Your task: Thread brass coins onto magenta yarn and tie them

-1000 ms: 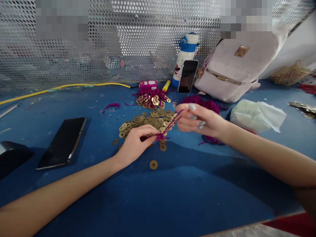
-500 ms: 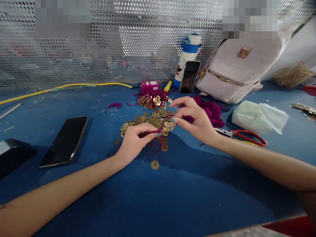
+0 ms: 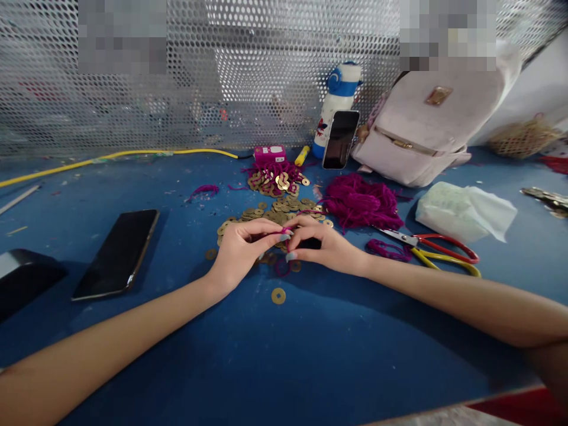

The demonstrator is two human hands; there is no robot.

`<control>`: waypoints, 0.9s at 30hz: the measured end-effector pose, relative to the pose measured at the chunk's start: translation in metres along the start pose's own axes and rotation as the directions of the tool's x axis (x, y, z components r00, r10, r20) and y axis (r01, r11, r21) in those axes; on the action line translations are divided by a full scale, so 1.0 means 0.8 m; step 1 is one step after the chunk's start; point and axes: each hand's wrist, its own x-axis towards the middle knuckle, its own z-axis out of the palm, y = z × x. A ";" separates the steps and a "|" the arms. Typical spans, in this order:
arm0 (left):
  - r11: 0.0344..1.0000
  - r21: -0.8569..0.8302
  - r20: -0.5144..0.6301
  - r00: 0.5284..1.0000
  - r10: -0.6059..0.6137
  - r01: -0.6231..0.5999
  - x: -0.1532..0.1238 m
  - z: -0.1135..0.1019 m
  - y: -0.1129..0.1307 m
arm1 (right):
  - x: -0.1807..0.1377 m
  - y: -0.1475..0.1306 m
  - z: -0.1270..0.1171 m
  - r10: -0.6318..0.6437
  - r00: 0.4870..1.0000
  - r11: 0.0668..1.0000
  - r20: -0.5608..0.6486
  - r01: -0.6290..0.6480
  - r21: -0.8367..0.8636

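My left hand [image 3: 242, 248] and my right hand [image 3: 322, 247] meet fingertip to fingertip over a pile of brass coins [image 3: 270, 216] with square holes. Both pinch a short piece of magenta thread [image 3: 286, 232] between them. A thread loop and a few coins lie under the hands. One loose coin [image 3: 278, 295] sits on the blue table just in front of them. A heap of magenta yarn [image 3: 360, 201] lies to the right of the coins.
A dark phone [image 3: 118, 251] lies flat at the left, red and yellow scissors [image 3: 437, 251] at the right. Behind stand a white-blue bottle [image 3: 335, 97], a propped phone [image 3: 340, 139], a pale backpack [image 3: 432, 127] and a perforated metal screen [image 3: 248, 71]. A yellow cable [image 3: 115, 156] runs along the back.
My right hand came down from the raised, stretched thread and closed in against my left hand over the coins. The yarn heap and scissors became visible.
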 end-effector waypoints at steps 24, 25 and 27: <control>0.988 0.079 0.098 0.985 -0.143 0.136 0.004 0.000 0.001 | -0.003 -0.004 -0.003 0.125 0.973 0.971 -0.194 -0.079 0.225; 0.988 0.082 0.101 0.985 -0.137 0.129 0.004 0.000 0.000 | -0.003 -0.004 -0.003 0.120 0.970 0.970 -0.213 -0.069 0.233; 0.988 0.095 0.114 0.985 -0.132 0.122 0.004 0.000 0.000 | -0.003 -0.002 -0.004 0.109 0.961 0.967 -0.255 -0.043 0.250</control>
